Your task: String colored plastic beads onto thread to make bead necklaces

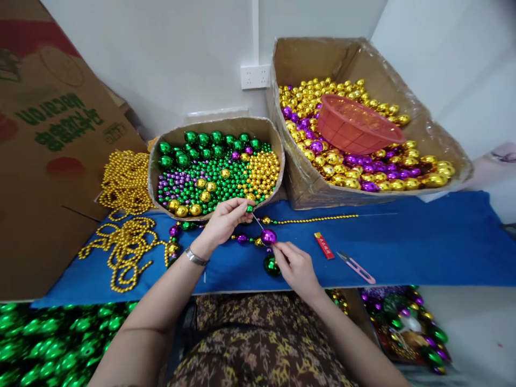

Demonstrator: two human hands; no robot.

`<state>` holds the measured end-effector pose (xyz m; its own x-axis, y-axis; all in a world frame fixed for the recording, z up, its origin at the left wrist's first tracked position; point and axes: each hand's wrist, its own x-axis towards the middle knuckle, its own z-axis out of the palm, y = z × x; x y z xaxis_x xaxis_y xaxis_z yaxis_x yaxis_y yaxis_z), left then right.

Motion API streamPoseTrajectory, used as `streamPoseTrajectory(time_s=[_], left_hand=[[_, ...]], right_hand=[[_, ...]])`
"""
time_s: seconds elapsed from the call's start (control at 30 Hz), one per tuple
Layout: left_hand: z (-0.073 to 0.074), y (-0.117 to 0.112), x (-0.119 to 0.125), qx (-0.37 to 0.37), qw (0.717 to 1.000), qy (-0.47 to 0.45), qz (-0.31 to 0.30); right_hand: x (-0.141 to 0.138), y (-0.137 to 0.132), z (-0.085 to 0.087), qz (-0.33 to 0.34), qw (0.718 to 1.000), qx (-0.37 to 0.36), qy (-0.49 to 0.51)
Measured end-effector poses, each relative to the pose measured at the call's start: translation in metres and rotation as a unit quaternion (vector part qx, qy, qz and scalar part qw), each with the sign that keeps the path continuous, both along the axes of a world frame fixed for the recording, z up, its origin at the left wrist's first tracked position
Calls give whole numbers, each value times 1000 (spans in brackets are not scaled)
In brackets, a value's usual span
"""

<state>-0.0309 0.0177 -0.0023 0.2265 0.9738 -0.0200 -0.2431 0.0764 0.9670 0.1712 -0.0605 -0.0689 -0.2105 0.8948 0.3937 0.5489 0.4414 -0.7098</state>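
Observation:
My left hand (228, 221) is closed, pinching a small green bead (250, 208) just in front of the shallow bead box. From that bead a thin pale string or needle (257, 220) slants down to a large purple bead (269, 237). My right hand (296, 267) pinches at the lower side of this purple bead. Below it, a large green bead (271, 264) hangs or rests by the right fingers. A strand of mixed beads (242, 238) lies behind my hands. A thin gold bead strand (318, 220) runs to the right, ending in a fine thread or needle.
A shallow box (217, 122) holds green, purple and gold beads. The larger carton (310, 183) contains gold and purple beads and a red basket (355, 129). Gold bead chains (129, 247) pile at left. A red packet (324, 245) and pink thread snips (357, 267) lie on the blue cloth (435, 242).

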Motion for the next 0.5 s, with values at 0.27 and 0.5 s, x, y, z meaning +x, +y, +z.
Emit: streamPoseTrajectory(time_s=[0.27,0.5], left_hand=[[-13,-9,60,121,981,134,-70],[-63,-5,100,224,947,219,-70]], right_hand=[[25,4,-27,-82,995,-56,13],[38,11,-63,-135,987,-83,9]])
